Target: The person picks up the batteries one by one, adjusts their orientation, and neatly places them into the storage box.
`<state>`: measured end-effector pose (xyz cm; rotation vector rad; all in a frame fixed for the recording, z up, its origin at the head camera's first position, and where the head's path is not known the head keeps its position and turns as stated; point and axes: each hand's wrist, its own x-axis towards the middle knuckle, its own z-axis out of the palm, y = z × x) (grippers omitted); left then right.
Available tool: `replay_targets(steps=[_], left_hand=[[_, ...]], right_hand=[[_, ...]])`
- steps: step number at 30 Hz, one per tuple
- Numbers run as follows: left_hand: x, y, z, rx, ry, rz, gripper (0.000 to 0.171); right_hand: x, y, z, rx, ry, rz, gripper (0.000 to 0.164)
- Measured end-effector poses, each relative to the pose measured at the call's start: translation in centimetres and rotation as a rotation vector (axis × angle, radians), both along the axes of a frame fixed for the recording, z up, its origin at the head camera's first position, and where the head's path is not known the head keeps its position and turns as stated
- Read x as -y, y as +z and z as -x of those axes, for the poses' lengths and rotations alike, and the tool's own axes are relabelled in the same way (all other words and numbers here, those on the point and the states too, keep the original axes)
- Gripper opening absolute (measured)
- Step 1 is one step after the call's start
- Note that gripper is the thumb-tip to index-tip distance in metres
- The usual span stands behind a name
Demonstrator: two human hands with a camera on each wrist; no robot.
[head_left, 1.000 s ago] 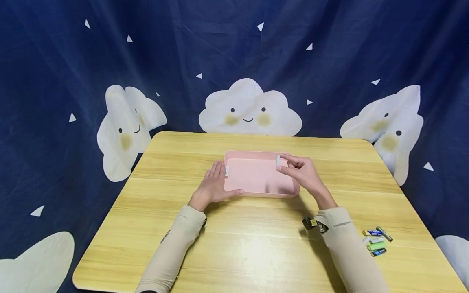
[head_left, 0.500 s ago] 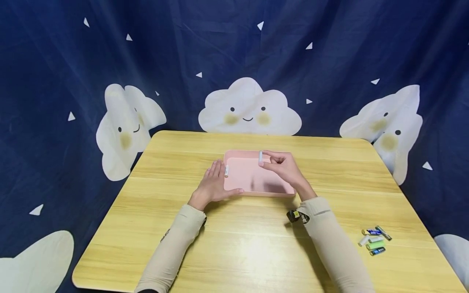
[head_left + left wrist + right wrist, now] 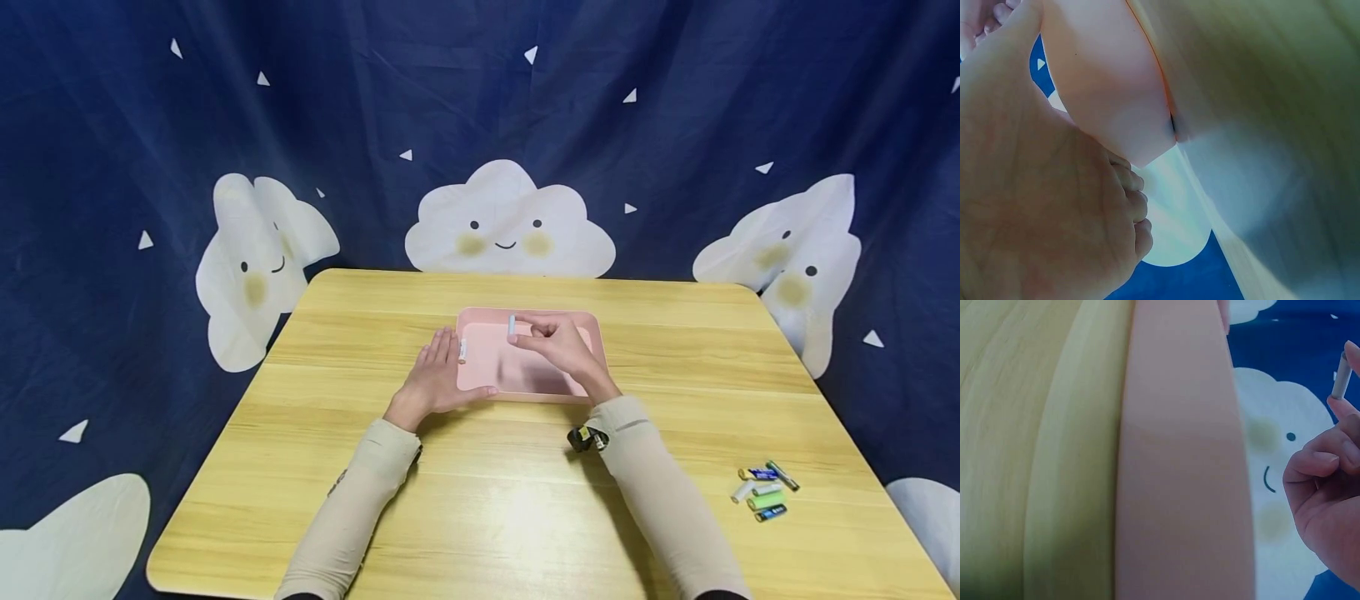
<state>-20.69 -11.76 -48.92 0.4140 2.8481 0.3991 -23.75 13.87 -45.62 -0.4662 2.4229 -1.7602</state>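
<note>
My right hand (image 3: 561, 343) pinches a pale battery (image 3: 512, 325) by its two ends, between thumb and a fingertip, over the pink tray (image 3: 597, 337). In the right wrist view the same battery (image 3: 1341, 376) shows between the fingertips, the other fingers curled inward. My left hand (image 3: 437, 382) lies with straight fingers along the tray's left end, its thumb on the front rim. Inside the tray, against the left wall, sits a white battery (image 3: 462, 351). The left wrist view shows the palm (image 3: 1054, 187) beside the tray's wall (image 3: 1110, 81).
Several loose batteries lie in a group at the table's right, among them a green battery (image 3: 767, 501), a blue one and white ones. The wooden table (image 3: 495, 500) has a dark blue curtain (image 3: 480, 92) with clouds behind it.
My right hand has moved left over the tray with the battery pinched in it, from the right end toward the middle. The left hand stays at the tray's left end.
</note>
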Motion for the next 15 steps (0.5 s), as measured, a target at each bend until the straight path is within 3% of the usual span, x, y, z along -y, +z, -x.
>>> replay_targets(steps=[5,15], left_hand=[[0.0,0.3,-0.2,0.006,0.005,-0.011,0.133],[0.1,-0.3,0.1,-0.001,0.002,0.001,0.134]], right_hand=[[1.2,-0.6,0.5,0.037,0.008,0.02,0.052],[2.8,-2.1,1.2,0.119,0.016,0.038,0.052]])
